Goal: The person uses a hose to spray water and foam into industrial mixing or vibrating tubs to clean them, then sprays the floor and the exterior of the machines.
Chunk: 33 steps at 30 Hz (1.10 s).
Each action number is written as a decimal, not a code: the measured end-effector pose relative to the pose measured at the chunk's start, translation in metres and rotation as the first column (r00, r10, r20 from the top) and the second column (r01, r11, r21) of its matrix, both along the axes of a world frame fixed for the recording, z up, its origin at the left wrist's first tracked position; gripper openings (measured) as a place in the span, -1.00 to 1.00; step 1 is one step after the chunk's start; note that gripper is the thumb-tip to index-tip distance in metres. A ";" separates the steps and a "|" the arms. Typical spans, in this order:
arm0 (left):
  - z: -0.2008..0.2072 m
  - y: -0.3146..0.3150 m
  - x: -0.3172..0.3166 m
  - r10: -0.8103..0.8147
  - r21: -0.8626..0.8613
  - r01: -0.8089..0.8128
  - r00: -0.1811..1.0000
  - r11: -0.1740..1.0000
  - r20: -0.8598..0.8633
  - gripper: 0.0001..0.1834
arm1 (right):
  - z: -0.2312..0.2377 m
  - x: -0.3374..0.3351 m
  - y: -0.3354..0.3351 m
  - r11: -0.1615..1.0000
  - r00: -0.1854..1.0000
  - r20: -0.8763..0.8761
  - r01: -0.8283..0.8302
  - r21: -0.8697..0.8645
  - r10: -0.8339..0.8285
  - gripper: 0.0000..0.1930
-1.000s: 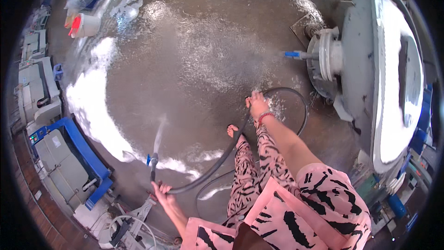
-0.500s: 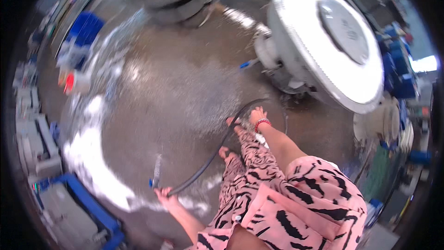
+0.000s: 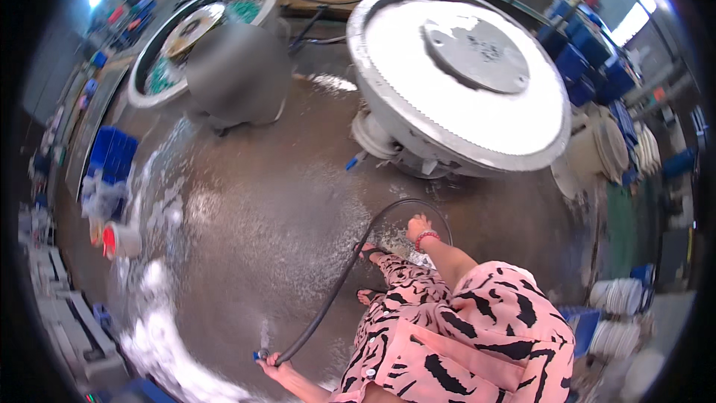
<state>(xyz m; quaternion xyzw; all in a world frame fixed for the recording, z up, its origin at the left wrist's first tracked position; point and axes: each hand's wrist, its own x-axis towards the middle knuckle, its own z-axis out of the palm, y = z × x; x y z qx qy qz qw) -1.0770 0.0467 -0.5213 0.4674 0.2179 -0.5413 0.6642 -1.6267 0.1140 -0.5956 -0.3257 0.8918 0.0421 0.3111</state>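
Observation:
My left hand [image 3: 277, 370], low in the view, is closed around the end of a dark hose [image 3: 323, 311]. A blue-handled valve [image 3: 261, 355] sits at that end, and a whitish stream of water [image 3: 265, 332] comes out of it toward the wet floor. From my left hand the hose curves up past my sandalled feet [image 3: 371, 252] and loops around near my right hand. My right hand [image 3: 420, 227], with a red bead bracelet at the wrist, hangs within that loop. Its fingers look apart, and nothing shows in them.
A large round machine bowl [image 3: 462, 123] full of white foam stands ahead on the right. A second round bowl [image 3: 134, 93] with green pieces is at the far left. White foam [image 3: 160, 328] lies along the left floor, near a white bucket [image 3: 128, 241] and blue crate [image 3: 113, 153].
The view has tilted up and shifted, bringing more of both bowls into sight. My left hand still holds the hose with water coming out; my right hand keeps its place beside the loop.

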 end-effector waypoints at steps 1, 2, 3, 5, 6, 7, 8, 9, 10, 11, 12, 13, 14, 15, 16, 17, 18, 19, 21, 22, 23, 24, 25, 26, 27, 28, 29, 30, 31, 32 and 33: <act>0.006 -0.001 -0.004 0.065 0.011 -0.065 0.998 0.998 -0.003 -0.56 | 0.012 -0.001 -0.001 1.000 1.000 0.006 -0.004 -0.016 0.004 -0.60; 0.011 -0.004 -0.006 0.136 0.021 -0.136 0.991 0.991 -0.001 -0.59 | 0.021 -0.003 -0.001 1.000 1.000 0.003 0.025 -0.019 -0.025 -0.60; 0.009 -0.009 -0.007 0.107 0.018 -0.107 0.994 0.994 -0.005 -0.59 | 0.029 -0.006 -0.002 0.999 0.999 0.000 0.046 -0.022 -0.046 -0.60; 0.006 -0.013 -0.005 0.095 0.104 -0.110 0.985 0.988 0.145 -0.56 | 0.032 -0.016 -0.004 0.996 0.996 0.008 0.085 -0.014 -0.085 -0.59; 0.004 -0.016 -0.004 0.086 0.097 -0.101 0.985 0.990 0.146 -0.56 | 0.032 -0.022 -0.004 0.995 0.995 0.011 0.095 -0.021 -0.095 -0.59; 0.002 -0.020 -0.003 0.071 0.062 -0.078 0.991 0.995 0.118 -0.56 | 0.033 -0.027 0.001 0.993 0.993 -0.019 0.113 -0.022 -0.113 -0.62; 0.000 -0.024 -0.003 0.056 0.028 -0.058 0.995 0.998 0.089 -0.56 | 0.035 -0.031 0.003 0.991 0.990 -0.048 0.128 -0.024 -0.129 -0.64; -0.003 -0.028 -0.002 0.043 0.027 -0.046 0.995 0.999 0.091 -0.56 | 0.047 -0.032 0.003 0.987 0.986 -0.027 0.161 -0.028 -0.162 -0.64; -0.005 -0.032 -0.002 0.026 0.037 -0.031 0.991 0.999 0.135 -0.57 | 0.042 -0.035 0.004 0.984 0.984 -0.024 0.174 -0.028 -0.175 -0.64; -0.010 -0.036 -0.003 0.005 0.047 -0.013 0.985 0.999 0.174 -0.57 | 0.033 -0.040 0.007 0.983 0.983 -0.033 0.177 -0.041 -0.179 -0.63; -0.034 -0.037 0.017 0.001 0.045 -0.009 0.984 0.999 0.176 -0.57 | 0.029 -0.042 0.007 0.984 0.985 -0.039 0.168 -0.055 -0.171 -0.63; -0.072 -0.029 0.060 -0.003 -0.045 0.008 0.994 0.999 0.105 -0.59 | 0.035 -0.038 -0.004 0.990 0.991 -0.027 0.127 -0.056 -0.129 -0.63; -0.095 -0.032 0.078 -0.051 -0.128 0.054 0.998 0.990 0.028 -0.60 | 0.037 -0.039 -0.003 0.989 0.989 -0.029 0.140 -0.052 -0.142 -0.63; -0.098 -0.036 0.074 -0.068 -0.123 0.070 0.997 0.990 0.025 -0.60 | 0.036 -0.040 0.001 0.990 0.991 -0.020 0.128 -0.052 -0.130 -0.61; -0.097 -0.037 0.071 -0.057 -0.069 0.062 0.996 0.996 0.076 -0.62 | 0.037 -0.040 0.003 0.992 0.994 -0.006 0.112 -0.052 -0.112 -0.59; -0.092 -0.039 0.066 -0.048 -0.016 0.051 0.991 0.999 0.127 -0.63 | 0.036 -0.039 0.005 0.991 0.992 -0.004 0.123 -0.048 -0.123 -0.59; -0.097 -0.041 0.068 -0.059 -0.012 0.061 0.990 0.998 0.129 -0.63 | 0.036 -0.039 0.006 0.994 0.994 0.008 0.107 -0.035 -0.106 -0.59; -0.107 -0.042 0.075 -0.087 -0.039 0.092 0.988 0.995 0.124 -0.64 | 0.036 -0.040 0.007 0.996 0.996 0.021 0.088 -0.023 -0.088 -0.59; -0.129 -0.036 0.100 -0.086 -0.071 0.095 0.989 0.993 0.123 -0.64 | 0.046 -0.035 -0.002 0.998 0.998 0.035 0.062 -0.015 -0.061 -0.59; -0.132 -0.029 0.108 -0.137 -0.112 0.151 0.983 0.982 0.119 -0.64 | 0.049 -0.032 -0.003 0.999 0.998 0.051 0.042 0.004 -0.042 -0.58; -0.134 -0.017 0.118 -0.181 -0.153 0.197 0.977 0.968 0.117 -0.64 | 0.048 -0.033 -0.007 1.000 0.998 0.056 0.021 0.012 -0.021 -0.58; -0.144 -0.006 0.118 -0.202 -0.037 0.254 0.842 0.967 0.501 -0.65 | 0.046 -0.037 -0.015 1.000 1.000 0.027 0.008 0.014 -0.008 -0.57; -0.108 0.001 0.078 -0.342 0.114 0.385 0.599 0.916 0.724 -0.71 | 0.039 -0.038 -0.014 0.999 1.000 0.004 0.000 0.041 0.000 -0.56; -0.049 0.008 0.024 -0.406 0.295 0.521 0.111 0.801 0.907 -0.74 | 0.029 -0.041 -0.009 0.997 0.996 -0.087 -0.030 0.066 0.035 -0.64; -0.014 0.012 -0.006 -0.364 0.372 0.527 -0.124 0.764 0.923 -0.74 | 0.029 -0.041 -0.008 0.995 0.990 -0.138 0.006 0.104 0.008 -0.61; 0.010 0.017 -0.022 -0.357 0.367 0.525 -0.126 0.768 0.926 -0.71 | 0.048 -0.042 -0.016 0.988 1.000 -0.024 0.012 0.154 -0.009 -0.55; 0.021 0.013 -0.033 -0.424 0.417 0.514 -0.111 0.749 0.899 -0.82 | 0.030 -0.048 -0.003 0.997 0.999 -0.044 -0.001 0.083 0.005 -0.52; 0.003 -0.008 -0.005 -0.389 0.254 0.294 0.708 0.921 0.590 -0.82 | 0.035 -0.045 -0.006 0.997 0.997 0.049 0.065 0.031 -0.066 -0.54; -0.003 -0.016 0.008 -0.154 -0.083 0.160 0.985 0.984 0.074 -0.72 | 0.018 -0.049 0.003 1.000 1.000 0.010 0.022 -0.014 -0.022 -0.55; 0.018 -0.021 -0.011 -0.044 -0.045 0.042 0.998 0.998 -0.053 -0.65 | 0.000 -0.053 0.007 0.998 0.999 -0.045 -0.017 -0.062 0.014 -0.57; 0.025 -0.016 -0.014 -0.007 -0.034 0.005 0.998 0.999 -0.061 -0.66 | -0.006 -0.050 0.003 0.997 0.998 -0.034 -0.056 -0.057 0.054 -0.57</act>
